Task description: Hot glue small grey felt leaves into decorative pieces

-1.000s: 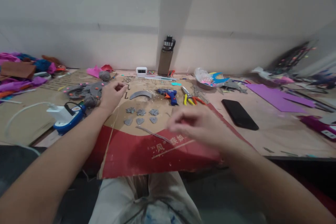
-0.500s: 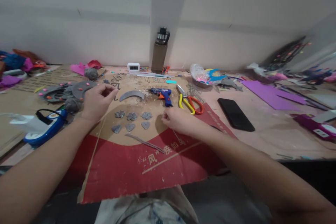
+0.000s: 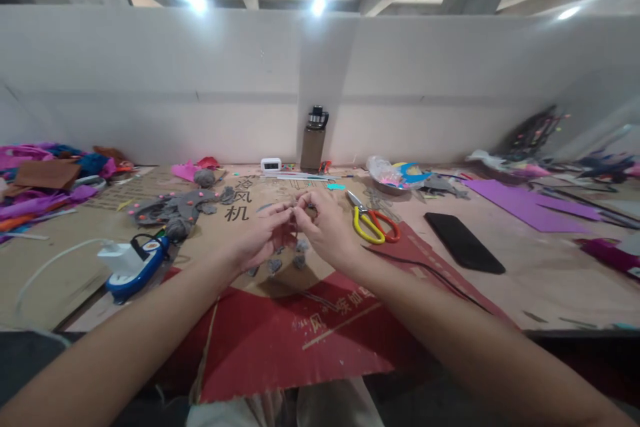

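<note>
Over cluttered table (image 3: 530, 280), hands (image 3: 263, 240) (image 3: 327, 227), pale wall (image 3: 210, 60)

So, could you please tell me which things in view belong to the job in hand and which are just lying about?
Probably the job's:
- small gray pieces
- red-printed cardboard
- scissors

Probably just lying about:
- phone
- bottle
- purple sheet

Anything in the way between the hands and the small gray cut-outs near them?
Nothing visible stands between: the gray cut-outs lie on the cardboard close to the left hand and right hand, which hide part of the group.
</note>
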The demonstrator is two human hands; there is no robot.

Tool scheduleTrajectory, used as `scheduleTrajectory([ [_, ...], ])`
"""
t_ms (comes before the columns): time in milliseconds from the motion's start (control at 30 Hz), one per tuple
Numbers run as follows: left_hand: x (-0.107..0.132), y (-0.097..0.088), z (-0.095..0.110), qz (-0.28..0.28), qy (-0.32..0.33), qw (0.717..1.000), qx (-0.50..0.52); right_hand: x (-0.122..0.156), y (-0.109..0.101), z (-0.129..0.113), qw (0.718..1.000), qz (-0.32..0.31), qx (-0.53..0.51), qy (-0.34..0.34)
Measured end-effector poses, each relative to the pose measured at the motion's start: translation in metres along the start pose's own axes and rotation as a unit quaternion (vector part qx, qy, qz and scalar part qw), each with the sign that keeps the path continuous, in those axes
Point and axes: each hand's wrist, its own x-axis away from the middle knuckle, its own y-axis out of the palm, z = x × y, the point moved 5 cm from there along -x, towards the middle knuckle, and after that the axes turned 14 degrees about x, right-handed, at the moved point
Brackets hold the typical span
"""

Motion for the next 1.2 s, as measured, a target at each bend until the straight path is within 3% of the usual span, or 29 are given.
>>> scheduleTrajectory([
  [100, -0.001, 0.003, -0.005, -0.022, -0.051, 0.997, 0.056, -0.005, 0.014, 0.005, 0.986, -0.009, -0.155, 0.054],
  [300, -0.008, -0.012, -0.005, -0.036, -0.012, 0.999, 0.028, -0.006, 0.035, 0.031, 0.874, -0.004, -0.446, 0.191],
  [400, -0.008, -0.015, -0.005, -0.028, 0.008, 1.0, -0.011, -0.005, 0.034, 0.035, 0.84, -0.019, -0.503, 0.206],
  [600, -0.007, -0.035, 0.013, 0.021, 0.062, 0.997, -0.037, -0.013, 0.017, 0.06, 0.817, 0.017, -0.518, 0.252],
  [667, -0.006, -0.047, 0.029, 0.052, 0.119, 0.991, -0.027, -0.018, 0.006, 0.075, 0.826, 0.054, -0.501, 0.253],
  [767, -0.003, -0.061, 0.052, 0.094, 0.192, 0.975, -0.052, -0.026, -0.011, 0.097, 0.869, 0.107, -0.416, 0.245],
  [900, -0.002, -0.063, 0.055, 0.106, 0.196, 0.971, -0.09, -0.029, -0.015, 0.107, 0.917, 0.108, -0.309, 0.228],
  [1033, -0.002, -0.058, 0.042, 0.112, 0.165, 0.959, -0.2, -0.022, 0.0, 0.084, 0.97, 0.024, -0.19, 0.151],
  [1100, 0.0, -0.054, 0.039, 0.114, 0.165, 0.936, -0.288, -0.015, 0.008, 0.061, 0.989, -0.02, -0.132, 0.061],
  [1200, 0.003, -0.044, 0.036, 0.096, 0.163, 0.894, -0.405, -0.004, 0.019, 0.032, 0.993, -0.064, -0.087, -0.04],
])
